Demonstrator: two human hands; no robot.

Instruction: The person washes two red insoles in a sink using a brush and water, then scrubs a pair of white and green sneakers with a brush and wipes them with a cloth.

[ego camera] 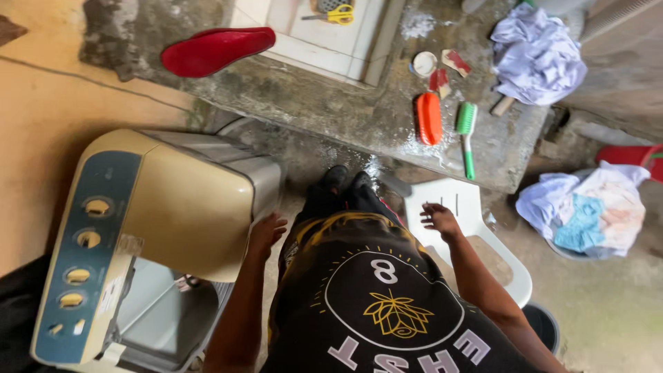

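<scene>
Cream plastic, with a blue panel of yellow dials along one side, makes up the twin-tub washing machine point(148, 228) at the person's left. Its long axis runs from the lower left of the view up toward the concrete ledge point(331, 103), control panel outermost and the lid side facing the person. One lid is raised, and the grey tub beneath looks empty, though only part of it shows. No laundry is in hand, so loading seems not yet begun: the clothes sit well apart, in a heap of white, blue and pink cloth in a basin point(590, 207) on the floor at the right and a pale lilac bundle point(535, 55) on the ledge.

Resting on the machine's near corner, the left hand point(266, 233) has loosely spread fingers and holds nothing. With fingers apart and slightly curled, the right hand point(439, 220) hovers over or lightly touches the seat of a white plastic chair point(476, 228); contact is hard to judge, and it too holds nothing.

Further out, an orange scrubbing brush point(429, 118) and a green-handled brush point(467, 135) lie side by side on the ledge, pointing roughly toward the person. A red insole-shaped piece point(217, 50) lies at the ledge's far left, and yellow-handled scissors point(335, 14) lie beyond.
</scene>
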